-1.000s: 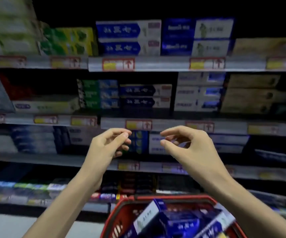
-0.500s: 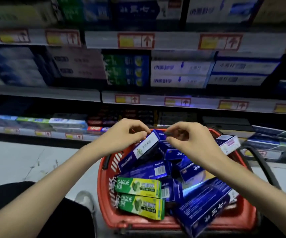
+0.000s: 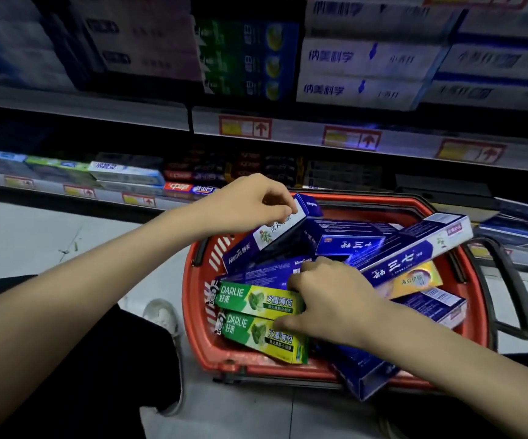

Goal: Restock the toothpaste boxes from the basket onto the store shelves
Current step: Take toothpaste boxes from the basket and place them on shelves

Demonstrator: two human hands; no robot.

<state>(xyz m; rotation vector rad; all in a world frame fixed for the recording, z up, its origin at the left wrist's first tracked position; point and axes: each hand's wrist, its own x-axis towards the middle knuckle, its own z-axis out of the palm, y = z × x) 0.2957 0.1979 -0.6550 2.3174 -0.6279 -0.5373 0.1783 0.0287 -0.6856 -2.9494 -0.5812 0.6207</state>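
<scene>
A red basket [image 3: 193, 312] on the floor holds several toothpaste boxes. My left hand [image 3: 250, 201] pinches the upper end of a tilted blue and white Namei box [image 3: 265, 239]. My right hand [image 3: 329, 299] reaches into the basket, fingers curled over the right ends of two green Darlie boxes [image 3: 256, 301], thumb lying on the lower one [image 3: 256, 334]. A long blue box [image 3: 414, 255] lies slanted across the basket's right side.
Store shelves [image 3: 288, 131] with stacked toothpaste boxes and price tags fill the background. A low shelf [image 3: 66, 188] at left holds flat boxes. My dark trouser leg and white shoe [image 3: 164, 315] are left of the basket. The basket's black handle [image 3: 515, 296] hangs to the right.
The view dropped from the shelves to the basket. My left hand took hold of the Namei box's end. My right hand moved down from that box onto the green Darlie boxes.
</scene>
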